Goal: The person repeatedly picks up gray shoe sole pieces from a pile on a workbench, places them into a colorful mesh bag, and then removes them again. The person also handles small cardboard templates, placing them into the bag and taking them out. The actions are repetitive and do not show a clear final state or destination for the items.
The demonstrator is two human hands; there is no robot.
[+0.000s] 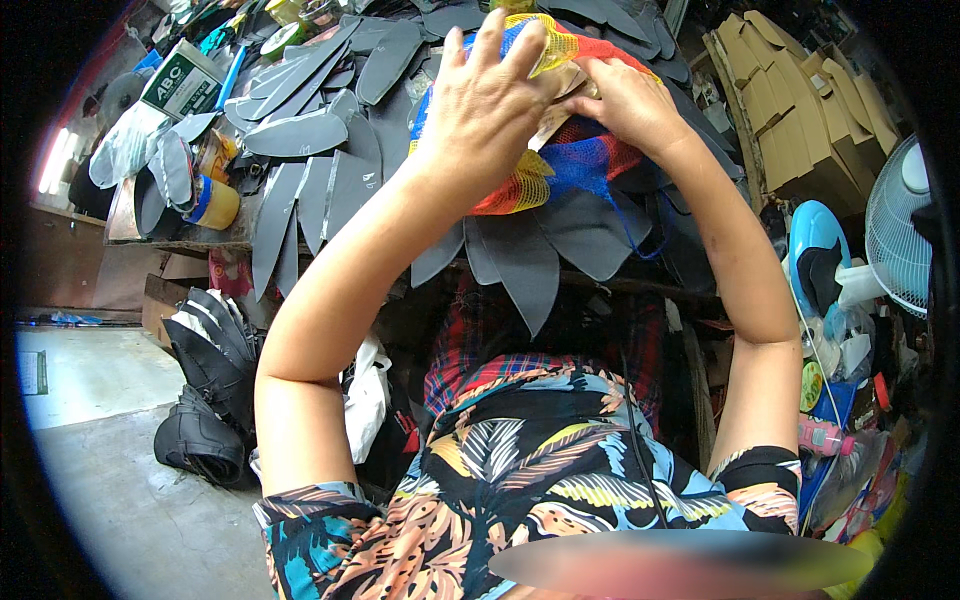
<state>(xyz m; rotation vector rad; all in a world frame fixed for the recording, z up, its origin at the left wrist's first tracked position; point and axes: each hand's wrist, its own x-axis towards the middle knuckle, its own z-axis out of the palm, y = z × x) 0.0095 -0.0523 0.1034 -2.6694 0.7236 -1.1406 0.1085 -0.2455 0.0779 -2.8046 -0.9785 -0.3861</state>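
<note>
A red, yellow and blue mesh bag (575, 170) lies on a pile of dark grey, leaf-shaped flat pieces (298, 135) at the far middle of the table. My left hand (490, 115) is over the bag's left side with its fingers stretched apart; the thumb is mostly hidden. At the bag's opening, my right hand (630, 105) has bent fingers closed around a beige, paper-like piece (550, 122). Part of that piece is hidden by the hands and mesh. A blue cord (635, 225) hangs from the bag over the grey pieces.
A yellow jar (214, 205) and a green-and-white container (183, 85) stand at the table's left. Cardboard pieces (810, 110) are stacked at the far right, above a fan (898, 225). Black strapped items (205, 400) lie on the floor at left.
</note>
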